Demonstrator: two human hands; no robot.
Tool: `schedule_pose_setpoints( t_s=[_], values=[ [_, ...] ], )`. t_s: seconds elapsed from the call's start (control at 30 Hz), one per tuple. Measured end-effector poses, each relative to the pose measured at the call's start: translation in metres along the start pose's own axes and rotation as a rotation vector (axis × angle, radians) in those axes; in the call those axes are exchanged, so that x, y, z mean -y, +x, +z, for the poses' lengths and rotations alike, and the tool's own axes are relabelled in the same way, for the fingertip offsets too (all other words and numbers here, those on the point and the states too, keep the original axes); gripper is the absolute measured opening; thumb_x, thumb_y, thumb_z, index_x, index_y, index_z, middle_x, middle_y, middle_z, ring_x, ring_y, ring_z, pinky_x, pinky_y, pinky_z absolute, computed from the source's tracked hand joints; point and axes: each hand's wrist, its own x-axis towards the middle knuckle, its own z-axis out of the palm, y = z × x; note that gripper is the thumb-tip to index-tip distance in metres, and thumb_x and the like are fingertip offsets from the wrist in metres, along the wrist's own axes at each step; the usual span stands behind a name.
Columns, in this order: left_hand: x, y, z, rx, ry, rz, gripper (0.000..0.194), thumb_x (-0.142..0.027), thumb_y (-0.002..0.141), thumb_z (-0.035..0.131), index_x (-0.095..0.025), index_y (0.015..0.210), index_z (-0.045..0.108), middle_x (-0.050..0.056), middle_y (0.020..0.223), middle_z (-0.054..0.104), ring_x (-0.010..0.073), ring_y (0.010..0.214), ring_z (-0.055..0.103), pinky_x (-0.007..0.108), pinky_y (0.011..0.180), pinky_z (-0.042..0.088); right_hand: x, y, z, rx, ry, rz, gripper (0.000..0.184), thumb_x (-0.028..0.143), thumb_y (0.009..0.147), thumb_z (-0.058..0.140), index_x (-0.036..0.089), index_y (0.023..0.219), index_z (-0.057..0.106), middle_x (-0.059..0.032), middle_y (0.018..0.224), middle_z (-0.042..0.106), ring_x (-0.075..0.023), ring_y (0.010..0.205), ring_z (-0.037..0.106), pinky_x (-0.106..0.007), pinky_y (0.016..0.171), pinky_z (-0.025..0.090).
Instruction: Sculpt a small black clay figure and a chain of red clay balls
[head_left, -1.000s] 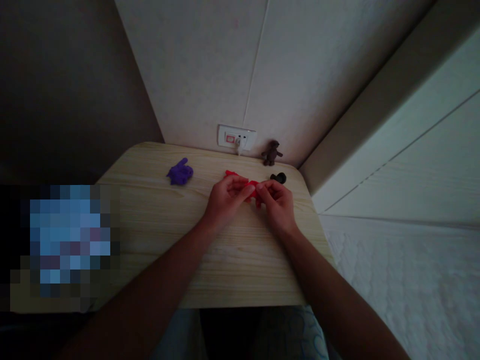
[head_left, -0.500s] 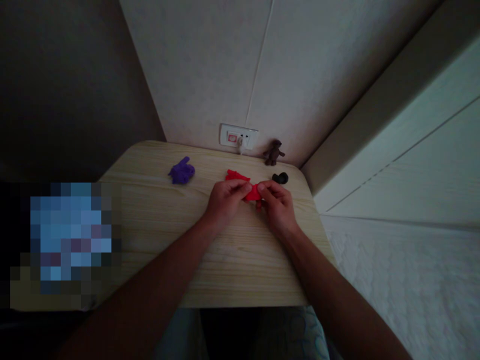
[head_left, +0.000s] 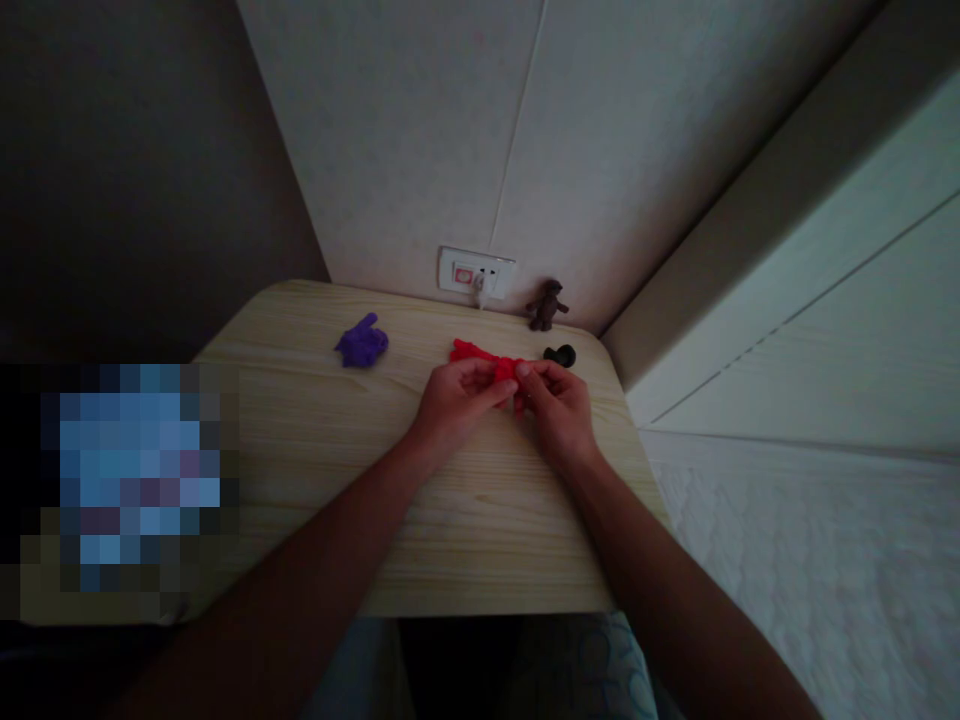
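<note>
A soft red piece of modelling clay (head_left: pixel 508 371) is pinched between my two hands over the table. My left hand (head_left: pixel 454 402) grips it from the left, thumb on top and fingers curled beneath. From the right, my right hand (head_left: pixel 562 408) presses its thumb against the same piece, its fingers bent and partly hidden. Just behind my left fingers lies more red clay (head_left: pixel 469 348); whether it joins the held piece I cannot tell. A small black rounded piece (head_left: pixel 561 355) rests right behind my right hand.
A purple clay lump (head_left: pixel 362 342) lies at the table's back left. A small dark brown figure (head_left: pixel 548 305) stands at the back right by the wall. A socket with a plug (head_left: pixel 478 272) is set in the wall behind the wooden table (head_left: pixel 480 540). A pixelated patch covers the left.
My left thumb has slid right and lower across the red clay, and the held piece shows a bunched shape rather than a flatter one. Other things stay in place.
</note>
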Motion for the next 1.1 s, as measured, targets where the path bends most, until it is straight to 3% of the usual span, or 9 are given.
schedule_pose_setpoints(
  t_s=[0.2,0.5,0.63,0.83,0.97,1.1],
  values=[
    [0.001,0.001,-0.004,-0.024,-0.019,-0.032,0.033,-0.040,0.061,0.096,-0.016,0.076,0.079,0.003,0.074,0.075,0.0157,0.068,0.065,0.030,0.069,0.053,0.001,0.001,-0.002,0.038,0.027,0.043,0.033,0.050,0.074,0.091,0.021,0.075,0.076,0.0002,0.068,0.071,-0.0130,0.061,0.060,-0.027,0.061,0.050],
    [-0.004,0.002,-0.001,0.159,-0.272,-0.128,0.025,-0.032,0.067,0.092,-0.013,0.075,0.078,0.005,0.073,0.071,0.0138,0.069,0.062,0.031,0.072,0.051,0.011,0.000,0.003,0.097,0.179,0.196,0.039,0.056,0.076,0.086,0.020,0.072,0.070,0.0002,0.064,0.066,-0.0110,0.055,0.053,-0.024,0.049,0.041],
    [-0.001,0.003,0.000,0.116,-0.325,-0.148,0.025,-0.032,0.069,0.091,-0.014,0.078,0.076,0.005,0.078,0.072,0.0147,0.072,0.064,0.033,0.077,0.054,0.008,0.001,0.003,0.049,0.214,0.181,0.039,0.056,0.076,0.086,0.020,0.076,0.070,0.0011,0.066,0.066,-0.0109,0.055,0.053,-0.025,0.051,0.045],
    [0.002,0.006,-0.004,0.015,-0.283,-0.111,0.028,-0.031,0.070,0.091,-0.015,0.085,0.075,0.004,0.089,0.075,0.0130,0.079,0.066,0.030,0.081,0.054,0.009,0.000,0.004,0.035,0.184,0.150,0.031,0.037,0.063,0.097,0.021,0.080,0.078,0.0012,0.075,0.073,-0.0110,0.063,0.058,-0.026,0.062,0.048],
    [0.002,0.005,-0.004,-0.015,-0.222,-0.086,0.036,-0.027,0.065,0.094,-0.014,0.093,0.076,0.006,0.099,0.078,0.0156,0.088,0.070,0.032,0.085,0.054,0.008,0.000,0.002,0.050,0.127,0.133,0.027,0.039,0.067,0.094,0.020,0.077,0.078,0.0004,0.072,0.072,-0.0116,0.062,0.057,-0.026,0.061,0.045],
    [0.002,0.006,-0.004,-0.007,-0.256,-0.095,0.036,-0.026,0.061,0.096,-0.014,0.089,0.077,0.006,0.095,0.079,0.0159,0.083,0.070,0.032,0.083,0.054,0.009,-0.002,0.002,0.062,0.152,0.151,0.029,0.042,0.067,0.094,0.021,0.074,0.077,0.0005,0.069,0.069,-0.0121,0.060,0.056,-0.026,0.058,0.045]
  ],
)
